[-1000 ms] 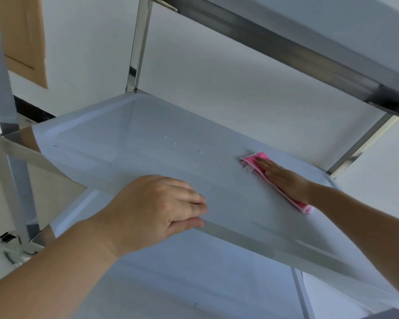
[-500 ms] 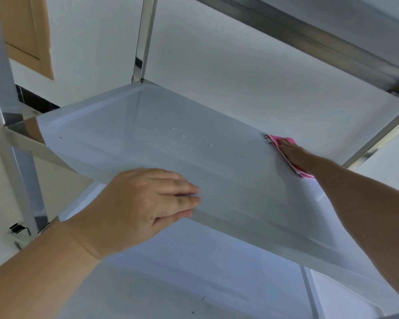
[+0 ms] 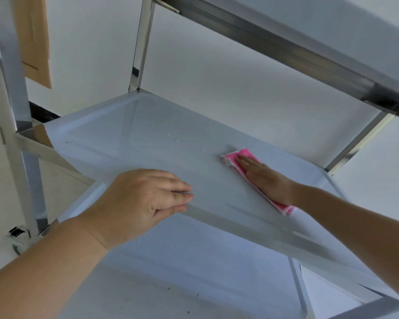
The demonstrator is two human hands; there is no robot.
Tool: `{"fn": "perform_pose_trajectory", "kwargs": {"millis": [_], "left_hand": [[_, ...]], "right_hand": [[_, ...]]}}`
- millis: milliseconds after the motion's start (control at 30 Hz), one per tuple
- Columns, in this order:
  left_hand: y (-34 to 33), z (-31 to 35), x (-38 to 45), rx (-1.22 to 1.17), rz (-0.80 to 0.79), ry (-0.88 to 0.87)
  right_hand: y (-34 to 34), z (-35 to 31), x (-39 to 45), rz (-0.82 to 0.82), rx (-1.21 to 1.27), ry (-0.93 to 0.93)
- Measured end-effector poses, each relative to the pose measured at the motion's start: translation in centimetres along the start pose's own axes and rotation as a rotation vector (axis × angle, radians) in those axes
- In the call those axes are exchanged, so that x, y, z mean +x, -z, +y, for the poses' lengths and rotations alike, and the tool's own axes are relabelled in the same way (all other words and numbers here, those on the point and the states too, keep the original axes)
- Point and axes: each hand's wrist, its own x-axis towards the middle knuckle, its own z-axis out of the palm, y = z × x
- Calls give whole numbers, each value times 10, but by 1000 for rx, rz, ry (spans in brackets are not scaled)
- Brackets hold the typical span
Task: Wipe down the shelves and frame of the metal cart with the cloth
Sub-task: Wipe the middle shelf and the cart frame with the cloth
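Note:
The metal cart's middle shelf [image 3: 134, 139] is a smooth grey sheet with a few small white specks near its centre. A pink cloth [image 3: 234, 157] lies flat on the shelf's right half. My right hand [image 3: 266, 180] presses down on the cloth with its fingers stretched out flat. My left hand [image 3: 145, 199] grips the shelf's front edge, fingers on top and thumb underneath. The top shelf [image 3: 309, 42] hangs overhead at the upper right. The bottom shelf [image 3: 194, 272] shows below.
Shiny upright posts stand at the back left [image 3: 141, 47], back right [image 3: 355, 143] and front left [image 3: 12, 88]. A caster bracket [image 3: 19, 233] sits low on the left. A beige door panel [image 3: 32, 38] hangs on the white wall behind.
My right hand has slid the pink cloth from the shelf's back right edge forward and left toward the middle. My left hand has kept its hold on the front edge.

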Motion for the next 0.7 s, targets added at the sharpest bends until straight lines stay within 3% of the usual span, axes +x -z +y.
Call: {"fn": "perform_pose_trajectory", "kwargs": {"millis": [67, 167, 400, 700], "left_hand": [[-1, 2, 0, -4, 13, 25], [-2, 3, -1, -4, 22, 30], [13, -15, -8, 48, -4, -60], [45, -46, -36, -17, 79, 50]], "right_hand": [[-3, -25, -19, 6, -18, 172], [-12, -57, -42, 14, -18, 244], [-10, -95, -58, -1, 10, 112], [-9, -125, -54, 4, 28, -4]]}}
